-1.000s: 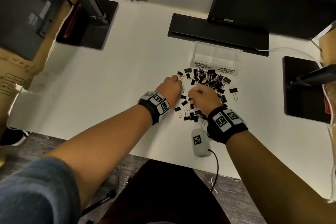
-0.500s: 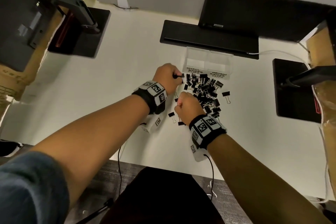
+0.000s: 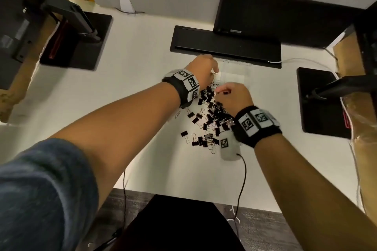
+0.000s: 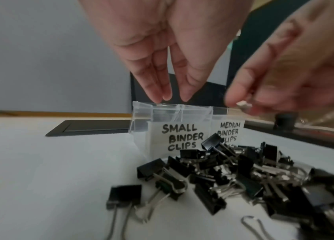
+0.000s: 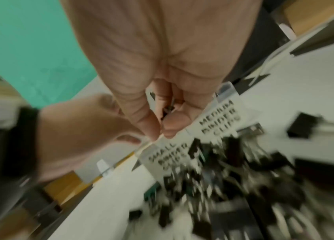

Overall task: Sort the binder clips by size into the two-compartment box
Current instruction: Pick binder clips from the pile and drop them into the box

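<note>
Head overhead; wrists close, sharing box point(image 4: 174, 116).

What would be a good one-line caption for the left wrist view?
Left hand hovers open-fingered over the clear box's "Small Binder Clips" compartment, behind a pile of black binder clips.

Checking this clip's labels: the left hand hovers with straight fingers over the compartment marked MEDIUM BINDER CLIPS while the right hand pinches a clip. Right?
Not quite. In the left wrist view the left hand points its straight fingers at the compartment marked SMALL BINDER CLIPS, not medium. The right hand does pinch a clip.
</note>
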Motion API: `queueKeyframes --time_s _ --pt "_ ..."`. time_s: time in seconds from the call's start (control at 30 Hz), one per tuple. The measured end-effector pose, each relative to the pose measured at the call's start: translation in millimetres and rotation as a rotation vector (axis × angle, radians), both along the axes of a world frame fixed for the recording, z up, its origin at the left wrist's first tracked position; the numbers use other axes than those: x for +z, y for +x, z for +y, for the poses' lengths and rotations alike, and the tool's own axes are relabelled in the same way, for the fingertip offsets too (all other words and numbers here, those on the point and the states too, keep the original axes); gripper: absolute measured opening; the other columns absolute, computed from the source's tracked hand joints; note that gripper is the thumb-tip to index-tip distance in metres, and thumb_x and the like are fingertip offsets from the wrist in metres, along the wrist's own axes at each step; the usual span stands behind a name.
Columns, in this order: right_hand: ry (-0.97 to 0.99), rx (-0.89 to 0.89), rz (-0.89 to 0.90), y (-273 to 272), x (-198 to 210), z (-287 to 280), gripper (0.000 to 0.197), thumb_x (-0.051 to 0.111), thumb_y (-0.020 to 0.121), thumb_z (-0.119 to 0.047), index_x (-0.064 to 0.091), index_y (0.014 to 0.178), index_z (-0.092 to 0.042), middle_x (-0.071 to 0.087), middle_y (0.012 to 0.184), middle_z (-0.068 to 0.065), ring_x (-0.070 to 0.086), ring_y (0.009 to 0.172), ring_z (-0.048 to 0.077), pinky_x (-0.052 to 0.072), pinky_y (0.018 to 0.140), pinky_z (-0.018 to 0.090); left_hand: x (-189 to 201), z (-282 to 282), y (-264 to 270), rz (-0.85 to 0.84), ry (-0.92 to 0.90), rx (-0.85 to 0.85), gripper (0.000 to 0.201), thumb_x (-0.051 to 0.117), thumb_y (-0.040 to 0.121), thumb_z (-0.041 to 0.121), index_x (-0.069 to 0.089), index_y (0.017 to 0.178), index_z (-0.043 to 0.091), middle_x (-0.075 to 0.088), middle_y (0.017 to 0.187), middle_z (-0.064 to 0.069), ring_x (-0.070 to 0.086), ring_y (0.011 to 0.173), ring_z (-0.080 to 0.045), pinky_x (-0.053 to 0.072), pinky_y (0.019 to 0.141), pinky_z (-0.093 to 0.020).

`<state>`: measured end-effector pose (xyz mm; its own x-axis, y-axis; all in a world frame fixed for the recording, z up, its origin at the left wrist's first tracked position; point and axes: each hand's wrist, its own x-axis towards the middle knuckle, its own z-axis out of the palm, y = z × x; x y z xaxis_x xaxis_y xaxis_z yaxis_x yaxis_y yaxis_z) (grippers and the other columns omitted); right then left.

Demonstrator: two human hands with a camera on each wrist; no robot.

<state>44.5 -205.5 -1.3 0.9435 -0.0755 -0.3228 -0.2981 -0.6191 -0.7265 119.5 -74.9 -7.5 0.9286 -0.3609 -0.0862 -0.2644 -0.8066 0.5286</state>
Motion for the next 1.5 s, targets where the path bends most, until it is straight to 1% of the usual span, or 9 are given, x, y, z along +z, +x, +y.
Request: queueKeyframes --time_s 0.2,0.37,0.53,0.7,0.9,1.1,1.23,1.37,1.5 --pt "-0.145 0.003 -0.129 54.2 17.7 3.4 0.023 0.057 0.090 -0.010 0.067 0.109 -0.018 0.063 0.118 0.002 0.061 0.099 0.014 0.049 0.088 0.024 -6.5 30.5 -35.9 -0.014 -0.137 0.230 0.013 0.055 0.089 0.015 0.065 0.098 0.016 0.056 0.105 -0.003 0.053 0.102 -0.017 0.042 0.090 -0.026" --pt "-0.272 0.103 -0.165 56.9 19.1 14.9 0.033 0.052 0.090 -0.006 0.060 0.120 -0.014 0.057 0.125 0.008 0.056 0.112 0.021 0.045 0.092 0.028 -28.8 47.4 -75.5 0.152 -0.004 0.024 0.022 0.054 0.088 0.008 0.068 0.103 0.015 0.057 0.103 -0.001 0.055 0.098 -0.016 0.047 0.086 -0.025" --pt "-0.242 0.259 -0.127 8.7 4.5 24.3 0.025 0.053 0.089 -0.006 0.066 0.108 -0.013 0.064 0.110 0.005 0.060 0.094 0.017 0.050 0.087 0.028 -49.7 47.9 -95.4 0.149 0.110 -0.112 0.035 0.055 0.087 0.009 0.062 0.121 0.015 0.057 0.112 -0.003 0.053 0.111 -0.021 0.052 0.089 -0.037" --pt "-0.288 0.475 0.035 -35.5 -29.6 30.3 0.025 0.058 0.085 -0.004 0.067 0.108 -0.010 0.061 0.110 0.008 0.058 0.097 0.021 0.048 0.086 0.031 -58.1 48.2 -97.2 0.105 0.181 -0.141 0.028 0.051 0.090 0.009 0.064 0.115 0.011 0.054 0.104 -0.008 0.056 0.096 -0.026 0.051 0.077 -0.036" --pt "-0.408 0.527 -0.100 -49.7 -47.7 41.3 0.032 0.060 0.090 -0.018 0.057 0.119 -0.007 0.050 0.121 0.009 0.046 0.118 0.023 0.045 0.093 0.032 -50.0 60.4 -106.8 0.110 0.096 0.025 0.018 0.055 0.083 0.017 0.058 0.098 0.007 0.058 0.099 -0.009 0.055 0.092 -0.025 0.051 0.077 -0.037" --pt "-0.371 0.561 -0.202 -56.3 -54.9 44.0 0.019 0.051 0.090 -0.002 0.063 0.105 -0.003 0.052 0.113 0.010 0.053 0.103 0.023 0.045 0.080 0.024 -41.8 71.2 -138.1 0.278 -0.106 0.272 0.017 0.048 0.086 0.015 0.055 0.102 0.012 0.059 0.086 -0.003 0.055 0.075 -0.021 0.047 0.072 -0.033" --pt "-0.231 0.459 -0.158 -53.3 -49.1 42.0 0.021 0.060 0.085 -0.004 0.064 0.105 -0.007 0.050 0.112 0.005 0.053 0.091 0.016 0.040 0.076 0.016 -43.1 70.4 -149.2 0.289 -0.113 0.278 0.023 0.037 0.091 0.010 0.058 0.100 0.009 0.061 0.095 -0.006 0.056 0.086 -0.022 0.045 0.079 -0.033" --pt "0.019 0.138 -0.036 -40.2 -34.6 31.8 0.014 0.058 0.087 -0.014 0.066 0.099 -0.015 0.056 0.087 -0.008 0.051 0.071 0.004 0.044 0.069 0.016 -41.3 68.3 -151.1 0.260 -0.051 0.224 0.019 0.033 0.093 0.008 0.052 0.096 0.007 0.060 0.093 -0.012 0.055 0.081 -0.029 0.043 0.072 -0.035" --pt "0.412 -0.191 0.170 -24.5 -32.6 26.8 0.026 0.044 0.085 -0.008 0.069 0.089 -0.009 0.066 0.084 0.007 0.054 0.071 0.018 0.047 0.065 0.027 -43.4 67.9 -152.2 0.268 0.005 0.145 0.022 0.032 0.093 0.007 0.047 0.108 0.011 0.052 0.099 -0.007 0.056 0.078 -0.028 0.046 0.072 -0.034"
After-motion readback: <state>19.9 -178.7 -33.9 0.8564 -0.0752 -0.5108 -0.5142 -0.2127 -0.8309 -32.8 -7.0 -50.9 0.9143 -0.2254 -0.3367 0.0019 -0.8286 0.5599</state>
